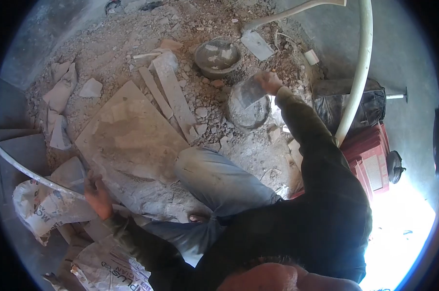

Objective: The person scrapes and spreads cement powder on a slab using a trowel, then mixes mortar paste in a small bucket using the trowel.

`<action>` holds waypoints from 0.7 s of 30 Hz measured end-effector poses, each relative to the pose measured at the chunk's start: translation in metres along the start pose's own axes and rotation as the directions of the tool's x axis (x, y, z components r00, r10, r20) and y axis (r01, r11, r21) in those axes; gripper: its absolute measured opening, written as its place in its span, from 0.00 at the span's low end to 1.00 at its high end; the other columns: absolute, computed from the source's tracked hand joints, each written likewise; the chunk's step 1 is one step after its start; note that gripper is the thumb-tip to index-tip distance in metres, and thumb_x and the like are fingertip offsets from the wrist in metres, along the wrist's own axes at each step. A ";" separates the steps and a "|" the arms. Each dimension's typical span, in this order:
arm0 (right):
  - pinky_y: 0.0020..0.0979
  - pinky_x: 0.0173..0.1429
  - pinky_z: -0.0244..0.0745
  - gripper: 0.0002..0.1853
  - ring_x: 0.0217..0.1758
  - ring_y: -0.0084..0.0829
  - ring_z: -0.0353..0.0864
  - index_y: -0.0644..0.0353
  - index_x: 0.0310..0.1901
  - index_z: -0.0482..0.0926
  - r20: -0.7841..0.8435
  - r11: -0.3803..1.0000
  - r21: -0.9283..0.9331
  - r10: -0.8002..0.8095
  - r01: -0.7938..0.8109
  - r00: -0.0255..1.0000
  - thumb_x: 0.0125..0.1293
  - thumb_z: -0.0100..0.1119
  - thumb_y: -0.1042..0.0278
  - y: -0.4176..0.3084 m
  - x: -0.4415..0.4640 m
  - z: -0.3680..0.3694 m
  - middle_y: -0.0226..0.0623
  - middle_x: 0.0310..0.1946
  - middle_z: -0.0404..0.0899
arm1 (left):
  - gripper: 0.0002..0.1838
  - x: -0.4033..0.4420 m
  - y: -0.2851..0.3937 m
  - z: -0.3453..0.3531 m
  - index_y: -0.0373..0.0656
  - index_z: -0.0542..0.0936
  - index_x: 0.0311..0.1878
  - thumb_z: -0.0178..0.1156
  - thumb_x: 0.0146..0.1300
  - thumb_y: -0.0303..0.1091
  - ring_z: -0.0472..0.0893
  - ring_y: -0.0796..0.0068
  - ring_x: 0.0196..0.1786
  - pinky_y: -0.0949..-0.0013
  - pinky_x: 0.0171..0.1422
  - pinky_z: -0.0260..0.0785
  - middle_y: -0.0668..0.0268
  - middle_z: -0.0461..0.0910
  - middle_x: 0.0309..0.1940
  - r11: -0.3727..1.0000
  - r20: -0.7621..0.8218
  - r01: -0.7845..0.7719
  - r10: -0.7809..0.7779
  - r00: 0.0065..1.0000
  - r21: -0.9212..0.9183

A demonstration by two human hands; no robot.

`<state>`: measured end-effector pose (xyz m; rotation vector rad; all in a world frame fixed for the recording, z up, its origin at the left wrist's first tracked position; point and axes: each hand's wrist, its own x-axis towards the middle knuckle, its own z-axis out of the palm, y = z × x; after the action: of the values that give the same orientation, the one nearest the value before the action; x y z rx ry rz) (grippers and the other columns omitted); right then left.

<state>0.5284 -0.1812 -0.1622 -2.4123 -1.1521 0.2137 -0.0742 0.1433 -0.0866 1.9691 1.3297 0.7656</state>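
Note:
My right hand (269, 82) grips a flat, grey, rectangular scraper-like piece (251, 93), blurred by motion, whose handle, if any, is hidden. Beneath it is a round bowl (248, 116) with pale grey powder or paste inside. A second dark bowl (217, 57) with grey residue sits just beyond, to the left. On the other side, my left hand (98, 195) is low beside the near left edge of a large dusty square tile (132, 116), fingers spread, apparently holding nothing. A pale hose (45, 181) ends close to its fingers.
Rubble (200, 29) covers the ground, with narrow tile strips (173, 92) beside the large tile. Printed sacks (50, 203) lie at left. A thick pale pipe (360, 72) curves past a black bag (350, 102) and red stacked items (369, 155) at right. A long-handled tool (292, 10) lies at the top.

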 end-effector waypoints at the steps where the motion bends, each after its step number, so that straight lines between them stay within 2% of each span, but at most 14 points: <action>1: 0.42 0.49 0.75 0.13 0.42 0.47 0.81 0.53 0.41 0.82 -0.047 0.999 -0.029 -0.035 0.033 0.998 0.63 0.53 0.56 0.011 0.004 -0.002 0.44 0.37 0.83 | 0.19 -0.002 0.007 -0.001 0.29 0.75 0.53 0.52 0.60 0.29 0.78 0.68 0.42 0.68 0.49 0.69 0.57 0.81 0.39 0.999 -0.006 0.027 -0.027 1.000 0.018; 2: 0.43 0.50 0.75 0.13 0.43 0.48 0.81 0.52 0.41 0.83 -0.093 0.996 -0.060 -0.071 0.066 0.993 0.63 0.53 0.55 0.021 0.006 -0.004 0.45 0.38 0.82 | 0.19 -0.003 0.011 -0.002 0.29 0.76 0.52 0.51 0.59 0.28 0.80 0.65 0.43 0.66 0.51 0.69 0.54 0.82 0.39 0.998 -0.013 0.053 -0.053 0.999 0.036; 5: 0.44 0.52 0.74 0.14 0.46 0.48 0.81 0.52 0.41 0.83 -0.184 0.972 -0.138 0.162 -0.189 0.969 0.62 0.54 0.54 0.059 0.005 -0.006 0.47 0.39 0.82 | 0.20 -0.002 0.002 -0.005 0.30 0.76 0.53 0.51 0.58 0.28 0.81 0.65 0.45 0.66 0.52 0.69 0.53 0.82 0.41 0.999 -0.001 0.013 -0.013 1.000 0.040; 8: 0.44 0.51 0.75 0.15 0.45 0.50 0.81 0.53 0.41 0.83 -0.198 0.978 -0.087 0.168 -0.188 0.966 0.62 0.54 0.54 0.040 -0.012 -0.028 0.48 0.39 0.82 | 0.20 -0.003 0.001 -0.006 0.30 0.75 0.54 0.51 0.59 0.28 0.80 0.65 0.46 0.65 0.52 0.69 0.52 0.82 0.42 0.998 -0.012 0.044 -0.044 0.999 0.044; 9: 0.45 0.49 0.75 0.14 0.45 0.50 0.80 0.53 0.39 0.83 -0.157 0.967 -0.087 0.226 -0.241 0.961 0.62 0.53 0.54 0.029 -0.016 -0.036 0.48 0.37 0.82 | 0.21 -0.004 0.001 -0.006 0.30 0.75 0.55 0.50 0.59 0.29 0.80 0.65 0.45 0.66 0.52 0.69 0.52 0.82 0.42 0.999 -0.014 0.044 -0.044 0.999 0.017; 12: 0.47 0.47 0.75 0.15 0.42 0.52 0.80 0.54 0.40 0.81 -0.074 0.981 -0.179 0.064 -0.076 0.995 0.63 0.53 0.53 0.020 -0.012 -0.039 0.48 0.33 0.82 | 0.21 -0.002 0.003 -0.003 0.31 0.74 0.56 0.50 0.60 0.28 0.80 0.65 0.45 0.67 0.52 0.69 0.53 0.82 0.41 1.000 -0.009 0.017 -0.018 1.000 -0.014; 14: 0.47 0.46 0.75 0.14 0.41 0.51 0.80 0.54 0.41 0.80 -0.019 0.959 -0.284 -0.011 0.005 1.000 0.63 0.54 0.53 0.007 -0.011 -0.038 0.46 0.34 0.82 | 0.21 0.001 0.005 -0.001 0.31 0.73 0.56 0.49 0.60 0.28 0.80 0.66 0.44 0.67 0.53 0.69 0.54 0.82 0.41 0.999 0.009 -0.034 0.034 0.999 0.023; 17: 0.45 0.44 0.75 0.11 0.40 0.48 0.81 0.51 0.42 0.81 0.072 0.899 -0.412 -0.133 0.151 0.989 0.64 0.54 0.57 -0.031 -0.010 -0.042 0.43 0.36 0.82 | 0.20 0.003 0.006 0.004 0.31 0.74 0.56 0.50 0.60 0.28 0.80 0.68 0.43 0.68 0.52 0.69 0.56 0.82 0.40 1.000 0.014 0.003 -0.004 1.000 0.031; 18: 0.44 0.43 0.76 0.10 0.40 0.47 0.81 0.50 0.42 0.82 0.105 0.872 -0.446 -0.176 0.204 0.979 0.65 0.54 0.59 -0.037 -0.011 -0.043 0.42 0.38 0.82 | 0.20 0.004 0.005 0.005 0.32 0.74 0.56 0.50 0.60 0.27 0.80 0.69 0.43 0.68 0.52 0.69 0.56 0.82 0.40 1.000 0.015 -0.006 0.005 1.000 0.019; 19: 0.43 0.43 0.76 0.09 0.40 0.44 0.81 0.50 0.41 0.81 0.019 0.808 -0.454 -0.413 0.376 0.910 0.64 0.55 0.58 -0.031 -0.011 -0.035 0.38 0.38 0.82 | 0.20 0.004 0.004 0.004 0.32 0.74 0.56 0.50 0.60 0.27 0.80 0.69 0.43 0.69 0.52 0.69 0.56 0.82 0.39 1.000 0.015 -0.015 0.015 1.000 0.008; 21: 0.42 0.43 0.76 0.09 0.40 0.43 0.80 0.50 0.41 0.80 0.110 0.733 -0.517 -0.455 0.442 0.884 0.64 0.56 0.58 -0.032 -0.014 -0.031 0.36 0.36 0.81 | 0.20 0.003 0.002 0.003 0.32 0.75 0.55 0.50 0.60 0.27 0.79 0.70 0.42 0.69 0.52 0.69 0.57 0.82 0.38 1.000 0.003 -0.021 0.021 1.000 -0.019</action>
<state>0.5074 -0.1852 -0.1205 -2.4511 -1.9504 -0.3409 -0.0696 0.1452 -0.0869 1.9713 1.2974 0.7819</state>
